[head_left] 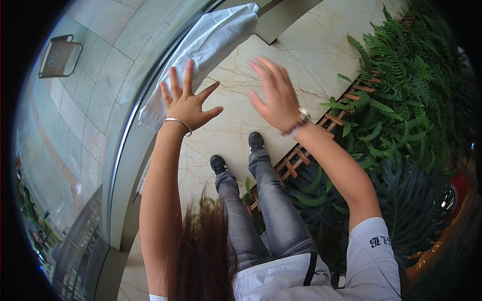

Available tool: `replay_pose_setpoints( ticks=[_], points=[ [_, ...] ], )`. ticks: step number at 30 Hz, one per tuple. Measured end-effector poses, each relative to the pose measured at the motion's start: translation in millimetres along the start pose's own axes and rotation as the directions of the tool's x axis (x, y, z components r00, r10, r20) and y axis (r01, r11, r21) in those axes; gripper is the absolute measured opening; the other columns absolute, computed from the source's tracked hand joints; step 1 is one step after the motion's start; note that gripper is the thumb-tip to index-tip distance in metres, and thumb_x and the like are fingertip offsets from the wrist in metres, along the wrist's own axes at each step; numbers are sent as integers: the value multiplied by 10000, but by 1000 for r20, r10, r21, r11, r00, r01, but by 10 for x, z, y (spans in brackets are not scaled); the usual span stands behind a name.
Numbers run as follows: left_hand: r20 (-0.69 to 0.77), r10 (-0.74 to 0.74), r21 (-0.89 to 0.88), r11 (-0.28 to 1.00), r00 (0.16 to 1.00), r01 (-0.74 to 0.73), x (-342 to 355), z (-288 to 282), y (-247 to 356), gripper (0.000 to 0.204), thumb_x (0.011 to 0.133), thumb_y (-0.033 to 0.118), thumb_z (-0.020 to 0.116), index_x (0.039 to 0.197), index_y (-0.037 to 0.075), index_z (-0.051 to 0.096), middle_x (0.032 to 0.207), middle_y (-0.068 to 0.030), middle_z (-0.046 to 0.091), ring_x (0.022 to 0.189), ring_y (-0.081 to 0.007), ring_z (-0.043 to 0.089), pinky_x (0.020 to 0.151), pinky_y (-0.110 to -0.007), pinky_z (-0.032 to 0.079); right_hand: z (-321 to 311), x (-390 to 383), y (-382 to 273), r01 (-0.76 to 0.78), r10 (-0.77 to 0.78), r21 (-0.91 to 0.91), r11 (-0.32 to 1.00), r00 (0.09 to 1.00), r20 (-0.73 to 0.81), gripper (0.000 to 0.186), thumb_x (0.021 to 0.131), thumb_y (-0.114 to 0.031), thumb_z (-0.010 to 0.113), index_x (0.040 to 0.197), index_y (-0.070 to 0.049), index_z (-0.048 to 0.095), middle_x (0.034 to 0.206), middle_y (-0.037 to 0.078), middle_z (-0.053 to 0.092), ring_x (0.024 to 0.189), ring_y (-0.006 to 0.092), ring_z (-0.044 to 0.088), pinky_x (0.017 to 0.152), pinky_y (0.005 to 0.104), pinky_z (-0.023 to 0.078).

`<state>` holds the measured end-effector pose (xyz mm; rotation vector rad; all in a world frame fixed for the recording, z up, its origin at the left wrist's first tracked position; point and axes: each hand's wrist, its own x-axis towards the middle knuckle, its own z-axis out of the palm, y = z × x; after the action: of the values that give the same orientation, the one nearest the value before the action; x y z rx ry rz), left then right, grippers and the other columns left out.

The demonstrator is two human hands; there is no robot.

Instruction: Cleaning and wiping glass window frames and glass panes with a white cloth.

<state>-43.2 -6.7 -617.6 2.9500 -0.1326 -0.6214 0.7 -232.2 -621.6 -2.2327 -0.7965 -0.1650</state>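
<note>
A long white folded cloth (211, 45) lies along the ledge beside the glass, ahead of me and to the left. Over its nearer part is my left hand (188, 104), fingers spread wide, with a silver bangle at the wrist. I cannot tell whether the fingertips press on the cloth or hover just above it. My right hand (277, 94) is held in the air to the right of the cloth, slightly blurred, its fingers apart and nothing in them. A watch or bracelet (301, 119) circles that wrist.
A curved glass pane with a metal frame (125, 145) runs down my left side. Beyond it, a brown chair (61, 56) stands on grey paving. To my right, ferns (401, 90) lean over a wooden lattice border (296, 161). My feet stand on marble flooring (296, 55).
</note>
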Motion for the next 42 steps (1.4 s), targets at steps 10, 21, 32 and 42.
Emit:
replay_pose_setpoints(
  ticks=[10, 21, 32, 42],
  points=[
    [33, -22, -24, 999, 999, 23, 406, -175, 274, 625, 695, 696, 577, 1224, 364, 599, 1562, -61, -97, 1373, -458, -184, 1020, -684, -52, 715, 989, 337, 186, -153, -428, 884, 982, 110, 489, 860, -291, 522, 1326, -151, 474, 1394, 55, 447, 1313, 216, 376, 1075, 534, 251],
    [-146, 53, 23, 998, 988, -51, 306, -31, 210, 681, 695, 613, 617, 1321, 376, 492, 1567, -42, 10, 1409, -394, -109, 1063, -650, -24, 691, 910, 369, 194, -185, -422, 886, 981, 61, 469, 885, -329, 511, 1315, -143, 493, 1368, 90, 468, 1308, 283, 369, 1073, 519, 259],
    [-172, 211, 50, 977, 962, -206, -816, 228, -575, 814, 691, 456, 674, 1424, 317, 351, 1556, -92, 91, 1419, -384, 12, 1123, -538, 74, 1099, 418, -391, 286, -229, -350, 892, 954, 196, 675, 834, -540, 547, 1385, -173, 413, 1449, 122, 356, 1351, 344, 276, 1085, 549, 211],
    [-179, 96, -83, 990, 979, -112, -1737, 553, -1181, 829, 655, 235, 715, 1406, 157, 372, 1517, -187, 171, 1393, -436, 112, 1120, -541, 134, 1946, 24, -1108, 277, -262, -81, 957, 952, 160, 910, 701, -606, 620, 1436, -182, 290, 1521, 66, 219, 1408, 339, 130, 1124, 577, 45]
  ],
)
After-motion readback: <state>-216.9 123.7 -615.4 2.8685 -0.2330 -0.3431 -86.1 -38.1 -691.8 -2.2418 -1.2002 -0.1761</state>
